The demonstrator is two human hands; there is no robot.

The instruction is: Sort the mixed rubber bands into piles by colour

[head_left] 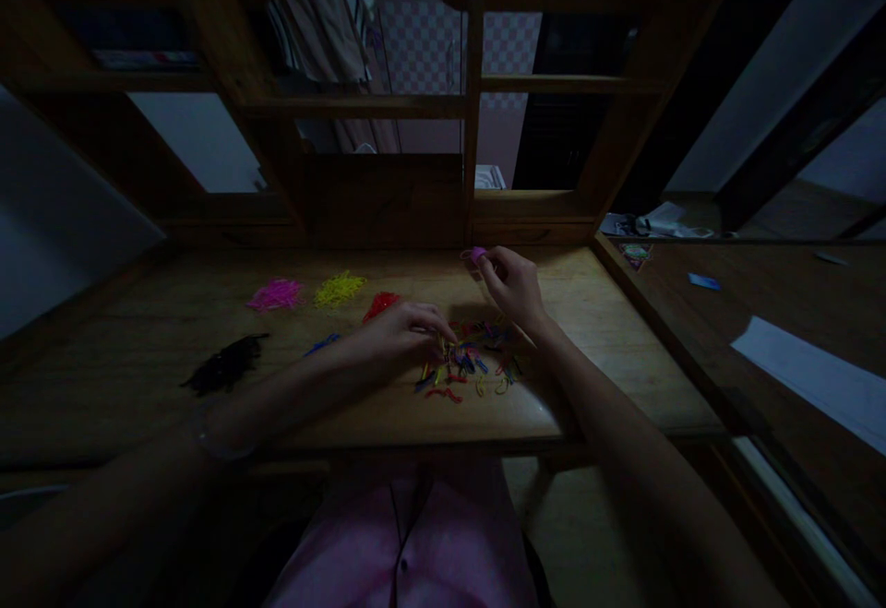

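A heap of mixed coloured elastic bands (471, 363) lies on the wooden desk (602, 350) in front of me. My left hand (405, 329) rests on the heap's left edge, fingers curled together in a pinch among the bands. My right hand (510, 285) is raised just behind the heap and pinches a small pink band (476, 255) at its fingertips. Sorted piles sit to the left: pink (275, 294), yellow (339, 289), red (380, 304), a few blue bands (322, 343) and a black pile (225, 365).
A wooden shelf unit (388, 193) with open compartments stands at the desk's back edge. To the right, a darker wooden surface (775, 313) carries a white sheet (817, 377), a small blue item (704, 281) and papers (657, 220). The scene is dim.
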